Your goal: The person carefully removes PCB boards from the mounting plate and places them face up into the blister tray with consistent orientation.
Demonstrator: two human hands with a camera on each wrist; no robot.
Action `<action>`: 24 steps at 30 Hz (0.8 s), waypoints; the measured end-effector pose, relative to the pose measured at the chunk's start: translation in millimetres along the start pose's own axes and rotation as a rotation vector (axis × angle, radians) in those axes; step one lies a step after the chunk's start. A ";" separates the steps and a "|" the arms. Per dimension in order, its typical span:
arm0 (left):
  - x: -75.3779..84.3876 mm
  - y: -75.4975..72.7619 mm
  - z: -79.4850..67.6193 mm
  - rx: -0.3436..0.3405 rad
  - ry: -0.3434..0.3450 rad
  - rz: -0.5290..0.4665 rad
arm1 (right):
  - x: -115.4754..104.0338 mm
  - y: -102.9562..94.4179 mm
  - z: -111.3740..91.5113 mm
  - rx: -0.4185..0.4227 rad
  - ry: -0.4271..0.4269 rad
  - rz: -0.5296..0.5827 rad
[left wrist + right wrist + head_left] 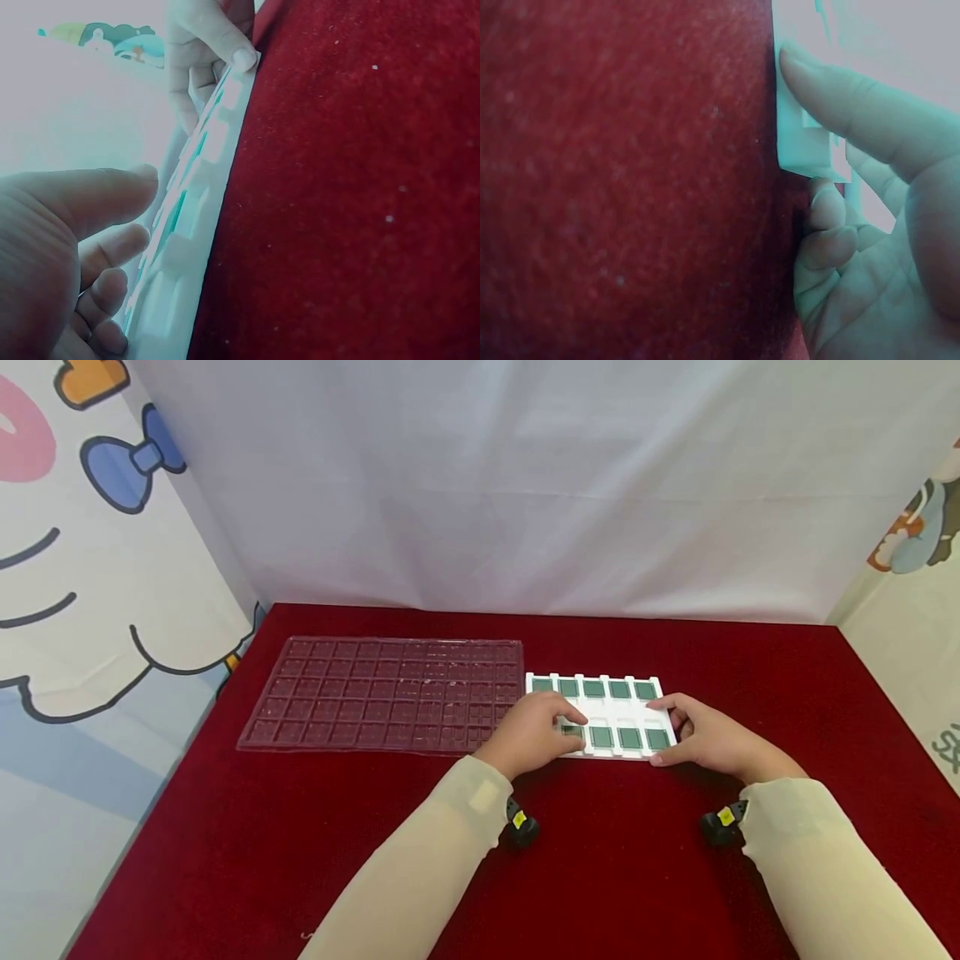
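A white plastic tray (pixel 617 713) lies on the red cloth, with two rows of dark green squares (pixel 630 738) set in its slots. Over the tray's left end is my left hand (pixel 528 733), thumb and forefinger apart above a near-row square and nothing pinched between them. In the left wrist view its thumb stands off the tray's rim (pixel 176 292) and the other fingers bend loosely. My right hand (pixel 712 742) holds the tray's right end, thumb on the near corner and forefinger toward the far side. The right wrist view shows that thumb (pixel 840 97) pressed against the white side wall.
Left of the white tray, and right beside it, lies a large clear plastic tray (pixel 375 693) divided into many small compartments. Red cloth (pixel 600 860) covers the table. A white curtain (pixel 480 485) hangs behind the table, and printed cartoon panels (pixel 90 568) stand at the sides.
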State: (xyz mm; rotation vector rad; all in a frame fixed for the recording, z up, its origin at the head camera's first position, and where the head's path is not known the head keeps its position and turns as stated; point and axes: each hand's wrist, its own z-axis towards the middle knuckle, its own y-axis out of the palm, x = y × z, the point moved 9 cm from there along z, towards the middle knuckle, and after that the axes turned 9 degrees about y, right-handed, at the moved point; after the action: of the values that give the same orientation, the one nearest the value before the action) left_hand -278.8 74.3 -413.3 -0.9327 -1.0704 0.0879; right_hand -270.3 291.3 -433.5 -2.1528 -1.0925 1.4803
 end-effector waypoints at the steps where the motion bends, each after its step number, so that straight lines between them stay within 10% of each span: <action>1: -0.1 0.5 -0.3 -0.003 -0.002 0.006 | 0.3 0.0 0.1 0.001 0.000 0.001; 24: -6.0 7.5 1.5 -0.026 -0.013 0.142 | 1.6 0.5 0.4 -0.002 0.000 0.007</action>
State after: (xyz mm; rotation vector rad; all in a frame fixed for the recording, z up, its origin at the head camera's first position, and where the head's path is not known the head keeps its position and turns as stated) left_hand -280.3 77.1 -422.5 -1.0326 -1.0185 0.1977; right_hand -270.2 292.1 -435.1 -2.1605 -1.0884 1.4822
